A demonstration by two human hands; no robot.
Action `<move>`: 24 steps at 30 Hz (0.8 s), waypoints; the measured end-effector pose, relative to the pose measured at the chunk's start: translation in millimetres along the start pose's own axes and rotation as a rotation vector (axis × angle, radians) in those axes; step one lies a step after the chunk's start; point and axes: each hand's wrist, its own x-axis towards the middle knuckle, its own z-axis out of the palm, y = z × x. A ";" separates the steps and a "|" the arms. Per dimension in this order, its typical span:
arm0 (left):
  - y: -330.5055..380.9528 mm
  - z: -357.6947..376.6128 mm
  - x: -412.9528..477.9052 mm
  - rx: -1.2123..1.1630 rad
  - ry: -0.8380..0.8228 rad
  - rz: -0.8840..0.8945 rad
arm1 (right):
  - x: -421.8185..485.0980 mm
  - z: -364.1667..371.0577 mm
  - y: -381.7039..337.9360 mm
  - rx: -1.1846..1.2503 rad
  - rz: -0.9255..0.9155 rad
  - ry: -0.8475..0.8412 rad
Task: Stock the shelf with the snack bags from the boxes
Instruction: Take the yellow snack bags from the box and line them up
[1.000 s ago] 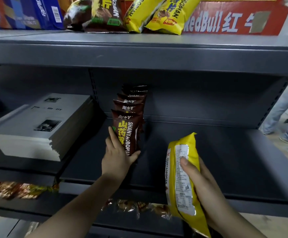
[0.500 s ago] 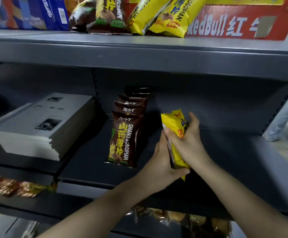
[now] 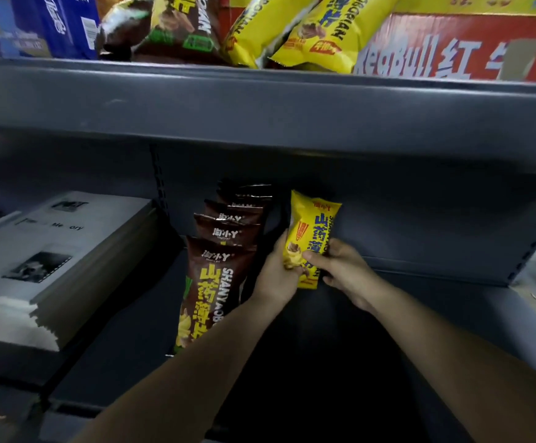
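While both hands — left hand (image 3: 278,270), right hand (image 3: 345,270) — gripped the glossy yellow foil snack bag (image 3: 313,233) upright at the dark grey metal shelf's (image 3: 420,314) far wall, right of the brown foil bag row (image 3: 225,251), it looked liable to topple once let go — nothing propped it.

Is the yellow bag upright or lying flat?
Upright: the yellow bag is held on end, left hand and right hand gripping it.
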 end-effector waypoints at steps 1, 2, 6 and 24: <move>-3.9 2.4 5.4 0.041 0.042 0.004 | 5.7 3.8 -0.6 0.001 -0.041 0.030; -6.4 4.3 9.8 0.084 0.096 0.007 | 11.0 9.0 -1.0 -0.009 -0.083 0.069; -13.4 10.6 21.8 0.181 0.255 0.022 | 36.6 32.2 9.3 -0.235 -0.210 0.271; -21.1 25.8 -11.2 0.917 0.227 0.002 | 49.5 34.2 -0.7 -1.385 -0.956 0.455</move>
